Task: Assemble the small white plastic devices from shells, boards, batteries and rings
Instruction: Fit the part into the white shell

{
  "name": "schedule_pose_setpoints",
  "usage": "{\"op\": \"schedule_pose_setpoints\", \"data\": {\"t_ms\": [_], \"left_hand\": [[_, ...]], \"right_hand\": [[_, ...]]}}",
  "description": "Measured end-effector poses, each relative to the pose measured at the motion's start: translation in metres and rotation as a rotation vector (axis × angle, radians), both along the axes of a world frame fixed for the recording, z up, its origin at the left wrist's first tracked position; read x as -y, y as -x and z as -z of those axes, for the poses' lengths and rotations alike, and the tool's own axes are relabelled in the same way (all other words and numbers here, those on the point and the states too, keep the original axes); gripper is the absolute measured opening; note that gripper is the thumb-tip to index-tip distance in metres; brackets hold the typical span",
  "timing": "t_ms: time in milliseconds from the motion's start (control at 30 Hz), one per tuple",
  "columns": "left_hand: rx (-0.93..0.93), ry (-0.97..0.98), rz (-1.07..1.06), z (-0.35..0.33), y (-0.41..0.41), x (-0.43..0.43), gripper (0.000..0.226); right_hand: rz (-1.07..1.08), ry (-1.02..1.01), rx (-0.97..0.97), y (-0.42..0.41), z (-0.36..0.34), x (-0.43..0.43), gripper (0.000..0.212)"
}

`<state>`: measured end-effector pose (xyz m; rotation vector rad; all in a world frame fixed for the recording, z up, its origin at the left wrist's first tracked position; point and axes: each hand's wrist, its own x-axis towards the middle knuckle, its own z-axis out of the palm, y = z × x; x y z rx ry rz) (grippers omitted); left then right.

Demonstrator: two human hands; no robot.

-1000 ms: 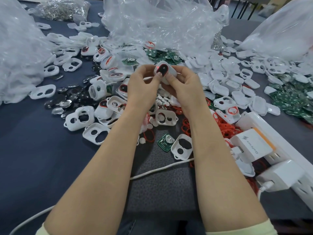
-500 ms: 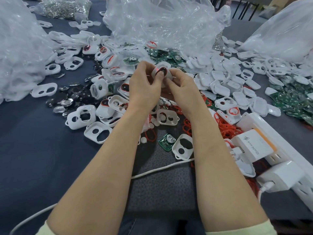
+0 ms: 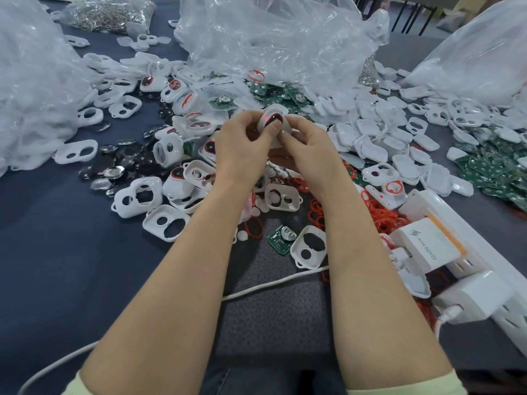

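Your table (image 3: 57,266), covered in dark blue cloth, carries a grey textured mat (image 3: 273,323) at its near edge, crossed by a white cable (image 3: 265,286), with a white power strip (image 3: 484,246) on your right. Two-holed white front shells (image 3: 78,153) and shiny dark discs (image 3: 114,172) lie scattered to your left, red rings (image 3: 383,216), closed white back shells (image 3: 373,151) and green circuit boards (image 3: 484,166) to your right, and crumpled clear plastic bags (image 3: 271,38) sit along the back

Left hand (image 3: 242,146), right hand (image 3: 306,151): joint pinch.
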<state>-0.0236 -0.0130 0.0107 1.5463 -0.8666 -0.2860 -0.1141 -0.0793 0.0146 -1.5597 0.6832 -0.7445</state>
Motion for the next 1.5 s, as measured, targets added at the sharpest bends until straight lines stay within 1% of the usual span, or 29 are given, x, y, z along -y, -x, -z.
{"op": "schedule_pose_setpoints", "data": {"t_ms": [67,100,200,267,367,467,567,700,933,1000,1100,1233,1333,1500], "left_hand": [[-0.086,0.029,0.021,-0.0008,0.0012,-0.0004,0.022],[-0.125,0.044,0.030,-0.0015,0.0009,-0.0005,0.021],[-0.150,0.076,0.040,-0.0020,-0.0009,-0.0006,0.002],[-0.152,0.079,0.053,-0.0014,-0.0017,-0.0005,0.007],[-0.175,0.064,0.108,-0.0005,-0.0008,0.0005,0.009],[-0.230,0.084,0.135,-0.0010,0.0007,0.0012,0.017],[-0.231,0.091,0.129,-0.0020,0.0012,-0.0001,0.022],[-0.256,0.106,0.164,-0.0021,0.0031,0.0000,0.019],[-0.301,0.117,0.135,-0.0018,0.0024,0.0011,0.023],[-0.303,0.115,0.138,-0.0017,0.0028,0.0013,0.023],[-0.306,0.116,0.155,-0.0016,0.0041,0.0016,0.019],[-0.308,0.107,0.131,-0.0005,0.0045,0.0023,0.016],[-0.340,0.112,0.112,-0.0018,0.0050,0.0006,0.015],[-0.338,0.110,0.131,-0.0019,0.0056,-0.0002,0.017]], "right_hand": [[0.038,-0.011,0.022,0.0015,0.0004,0.0028,0.024],[0.054,-0.023,0.035,0.0022,0.0006,0.0042,0.022],[0.070,0.015,0.010,0.0023,0.0011,0.0052,0.013],[0.086,0.026,0.013,0.0010,0.0011,0.0040,0.016],[0.102,-0.024,0.070,0.0016,-0.0001,0.0035,0.017],[0.060,-0.073,0.089,0.0035,-0.0016,0.0035,0.019],[-0.008,-0.110,0.134,0.0042,-0.0028,0.0024,0.022],[-0.012,-0.060,0.141,0.0038,-0.0038,0.0018,0.005],[-0.034,-0.109,0.183,-0.0021,-0.0005,0.0000,0.008],[-0.026,-0.089,0.177,-0.0016,-0.0005,0.0006,0.011],[-0.011,-0.059,0.175,0.0010,-0.0015,0.0025,0.007],[0.009,-0.112,0.171,-0.0014,0.0002,0.0014,0.013],[-0.029,-0.156,0.179,-0.0030,0.0006,-0.0002,0.016],[0.007,-0.094,0.165,-0.0018,0.0019,0.0028,0.017]]}}
